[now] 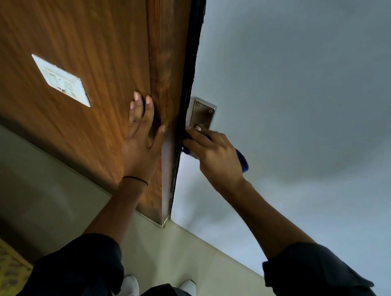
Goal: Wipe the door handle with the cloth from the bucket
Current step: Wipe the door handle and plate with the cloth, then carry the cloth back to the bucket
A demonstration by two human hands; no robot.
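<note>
Left hand (pixel 142 140) is pressed flat, fingers spread, against the wood panel (pixel 69 26); beside it, a blue cloth (pixel 242 161) is gripped over the handle plate (pixel 201 114) by the right hand (pixel 215 157).

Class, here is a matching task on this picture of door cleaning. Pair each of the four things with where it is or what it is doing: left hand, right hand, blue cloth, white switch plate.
Things:
1. left hand
2. right hand
3. blue cloth
4. white switch plate

Places or states:
A. set in the wooden panel, left of both hands
B. bunched inside a closed hand
C. pressed flat and open against the wood
D. closed around a cloth at the metal handle plate

Pairs: 1-C, 2-D, 3-B, 4-A
</note>
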